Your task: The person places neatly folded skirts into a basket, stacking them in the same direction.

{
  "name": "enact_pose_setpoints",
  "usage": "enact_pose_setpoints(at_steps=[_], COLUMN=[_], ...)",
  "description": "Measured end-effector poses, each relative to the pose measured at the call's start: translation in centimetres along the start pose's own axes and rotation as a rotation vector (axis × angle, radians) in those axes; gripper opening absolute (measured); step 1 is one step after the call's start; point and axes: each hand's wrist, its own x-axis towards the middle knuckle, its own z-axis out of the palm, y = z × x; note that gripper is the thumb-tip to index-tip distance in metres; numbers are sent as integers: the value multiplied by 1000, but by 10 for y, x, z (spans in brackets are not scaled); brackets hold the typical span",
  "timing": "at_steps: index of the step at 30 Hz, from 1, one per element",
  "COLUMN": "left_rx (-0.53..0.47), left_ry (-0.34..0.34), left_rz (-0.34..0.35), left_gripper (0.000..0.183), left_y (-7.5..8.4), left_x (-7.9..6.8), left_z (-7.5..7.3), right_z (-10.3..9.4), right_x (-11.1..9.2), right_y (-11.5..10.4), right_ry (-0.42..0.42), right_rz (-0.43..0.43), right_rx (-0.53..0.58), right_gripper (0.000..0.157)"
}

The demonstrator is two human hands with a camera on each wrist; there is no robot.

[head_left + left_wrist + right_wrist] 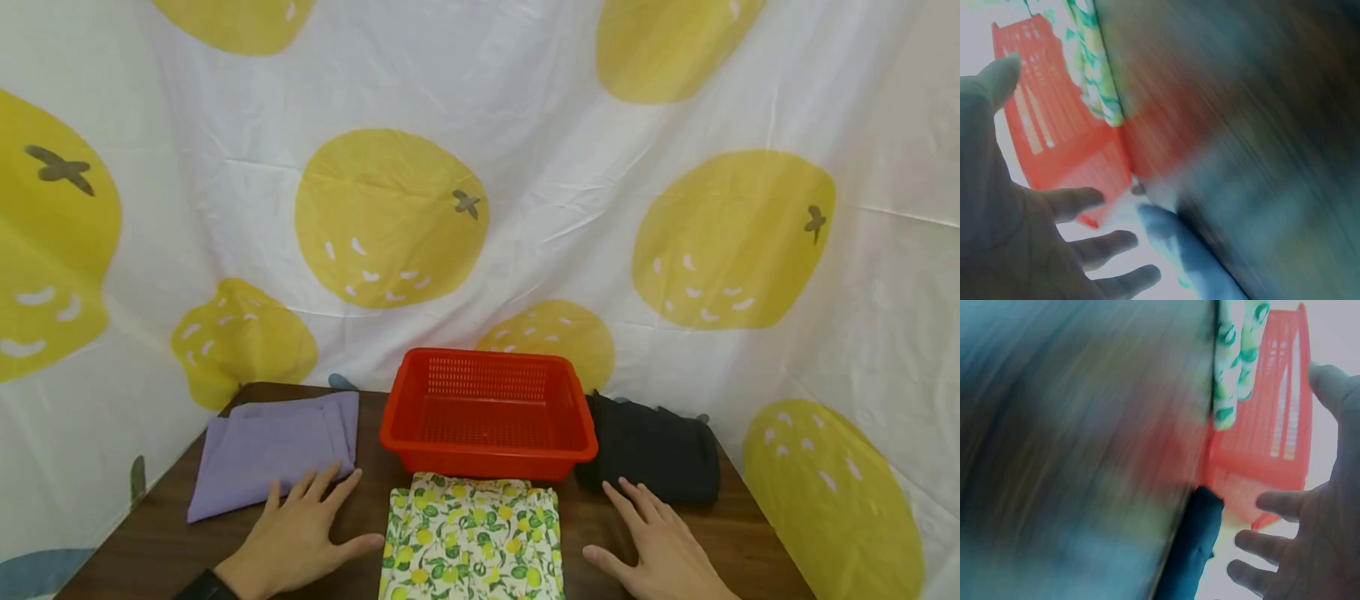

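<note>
In the head view, a folded cloth with a lemon print (472, 542) lies on the table between my two hands. Fingers spread, my left hand (296, 533) is left of it, near the front edge of a folded lavender cloth (277, 446). On the other side, my right hand (656, 542) has its fingers extended just in front of a folded black cloth (656, 450). Neither hand holds anything. Behind the lemon cloth stands a red plastic basket (487, 462) with slotted walls and nothing inside. Both wrist views show the palms with fingers apart.
The dark wooden table (165, 554) carries all of these things. A white curtain (540, 225) printed with big yellow lemons hangs close behind the table and along both sides.
</note>
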Motion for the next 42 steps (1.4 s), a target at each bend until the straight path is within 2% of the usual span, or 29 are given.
enact_pose_setpoints(at_steps=[4, 10, 13, 17, 23, 27, 32, 36, 39, 42], left_rx=[-35, -113, -143, -184, -236, -277, -335, -382, -401, -427], left_ry=[-15, -116, -141, -144, -156, -149, -157, -176, -171, -166], left_rz=[1, -10, 0, 14, 14, 43, 84, 64, 65, 93], left_gripper=[102, 83, 78, 74, 67, 61, 64, 66, 62, 53], left_y=[14, 30, 37, 47, 61, 67, 72, 76, 75, 73], left_x=[-2, -1, 2, 8, 15, 19, 25, 28, 30, 30], left_z=[4, 13, 18, 23, 28, 32, 35, 38, 42, 44], right_z=[4, 14, 18, 23, 25, 25, 24, 30, 36, 38], right_x=[4, 13, 18, 25, 33, 35, 38, 42, 45, 47], right_y=[-13, -34, -45, -56, -68, -77, -85, -86, -82, -81], right_ry=[-43, -116, -169, -224, -230, -247, -261, -321, -382, -406], right_rz=[4, 69, 104, 106, 42, 54, 107, 129, 123, 128], right_rx=[32, 137, 220, 308, 385, 460, 562, 736, 865, 912], right_gripper=[93, 74, 67, 60, 48, 42, 46, 52, 55, 59])
